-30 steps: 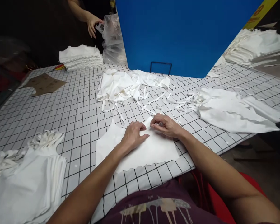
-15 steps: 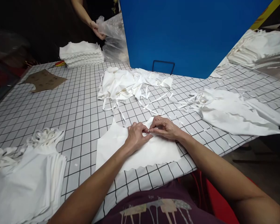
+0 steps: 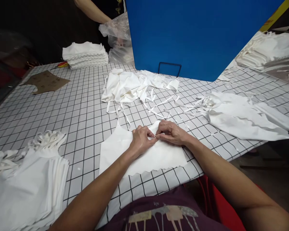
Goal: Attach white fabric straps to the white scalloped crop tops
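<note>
A white garment piece (image 3: 115,147) with a wavy lower edge lies flat on the checked table in front of me. My left hand (image 3: 141,141) rests over its middle, thumb and forefinger pinched at the neckline. Facing it, my right hand (image 3: 171,132) pinches the same spot, its fingertips almost touching the left ones. A tiny white bit shows between the fingertips, too small to tell whether it is thread or fabric. Thin white straps (image 3: 124,116) trail from the garment's upper left corner.
Crumpled white garments (image 3: 127,85) lie ahead, others (image 3: 240,112) to the right. Folded stacks stand at the near left (image 3: 26,189), far left (image 3: 85,54) and far right (image 3: 269,48). A brown pattern piece (image 3: 47,81), blue board (image 3: 197,38) and co-worker's arm (image 3: 93,11) holding clear plastic (image 3: 118,30) are beyond.
My fingertips have drawn slightly closer at the neckline, and the white bit between them shows less. The co-worker's hand has moved right, behind the plastic.
</note>
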The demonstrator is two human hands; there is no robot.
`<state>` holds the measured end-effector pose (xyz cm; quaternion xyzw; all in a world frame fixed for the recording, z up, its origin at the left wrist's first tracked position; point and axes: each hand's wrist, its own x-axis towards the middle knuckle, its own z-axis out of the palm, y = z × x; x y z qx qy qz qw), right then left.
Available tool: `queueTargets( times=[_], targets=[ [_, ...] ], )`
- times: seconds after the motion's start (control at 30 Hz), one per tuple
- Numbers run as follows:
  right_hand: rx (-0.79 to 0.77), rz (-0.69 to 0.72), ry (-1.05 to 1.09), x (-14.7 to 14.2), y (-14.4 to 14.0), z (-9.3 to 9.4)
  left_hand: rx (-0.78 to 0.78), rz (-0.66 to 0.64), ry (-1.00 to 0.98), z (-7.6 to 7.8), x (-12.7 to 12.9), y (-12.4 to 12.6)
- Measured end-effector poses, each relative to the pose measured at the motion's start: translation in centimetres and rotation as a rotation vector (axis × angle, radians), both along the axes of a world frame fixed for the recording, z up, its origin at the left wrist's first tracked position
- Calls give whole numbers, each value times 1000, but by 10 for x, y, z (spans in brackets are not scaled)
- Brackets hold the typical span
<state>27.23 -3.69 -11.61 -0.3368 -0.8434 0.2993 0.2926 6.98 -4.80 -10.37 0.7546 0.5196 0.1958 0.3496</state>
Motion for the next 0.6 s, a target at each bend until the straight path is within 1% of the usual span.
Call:
queueTargets(
  times=[0.1,0.23,0.33,0.47,0.6],
  targets=[
    [-3,-20,16,0,-1,3,-3,2,-1,0,0,0],
    [-22,-35,67,-4,-2,0,13,18,14,-1,1,0],
    [-32,-30,47,-6,-4,-1,17,27,27,-1,2,-1],
    [-52,-17,32,-6,-4,2,25,26,30,0,2,-1],
    [-7,-15,-6,-4,-3,2,26,14,31,0,2,0]
  ],
)
